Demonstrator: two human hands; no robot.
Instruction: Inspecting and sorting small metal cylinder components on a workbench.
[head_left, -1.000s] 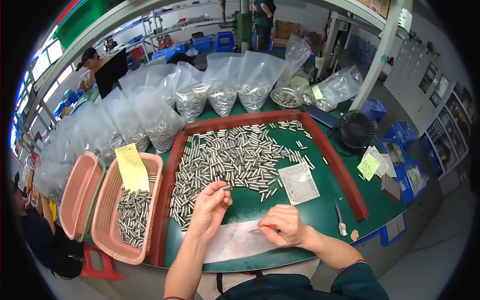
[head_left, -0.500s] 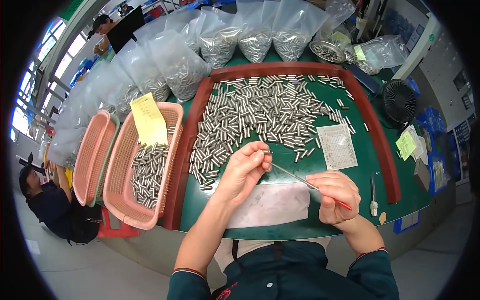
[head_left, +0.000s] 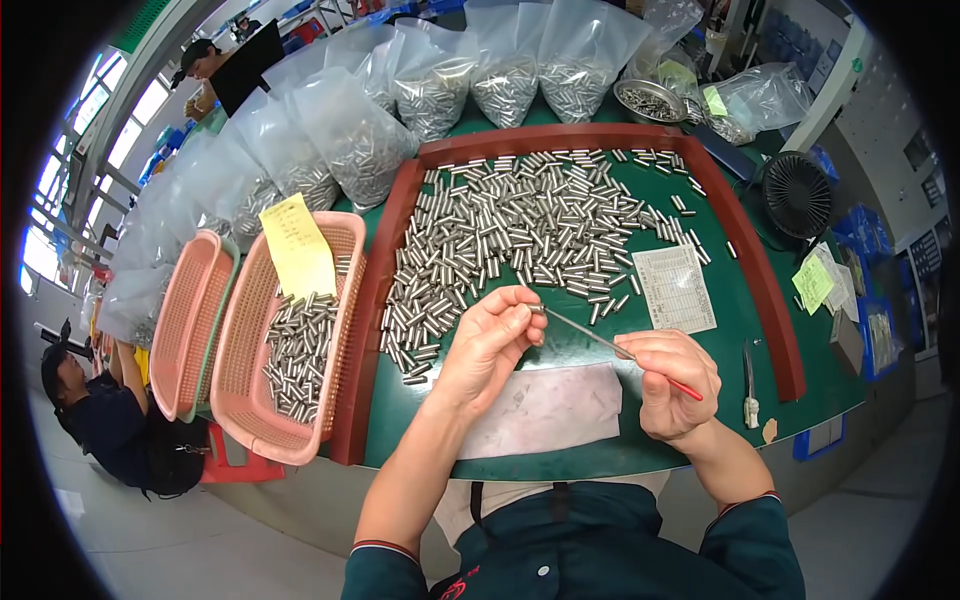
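Observation:
Between the thumb and fingers of my left hand (head_left: 494, 335) is a small metal cylinder (head_left: 537, 309), mostly covered by the fingertips. My right hand (head_left: 678, 385) is closed round a thin red-handled needle file (head_left: 590, 336), whose slim grey shaft slants up to the left. Its tip meets the cylinder's end; whether it sits inside cannot be made out. Beneath both hands a whitish cloth (head_left: 545, 412) lies on the green tabletop. Beyond them spreads a large heap of short shiny metal cylinders (head_left: 520, 220), with a printed paper sheet (head_left: 675, 290) to its right.
A dark red frame (head_left: 745, 250) borders the heap. Left of it stand a pink basket (head_left: 235, 375) of cylinders with a yellow note (head_left: 298, 240), and another pink basket (head_left: 180, 345). Filled plastic bags (head_left: 430, 90) line the back. At right are a black fan (head_left: 796, 195) and a knife (head_left: 749, 385).
Both hands stay almost in place, with the needle file still at the cylinder's end. The right hand has tilted slightly. The whole view has shifted a little.

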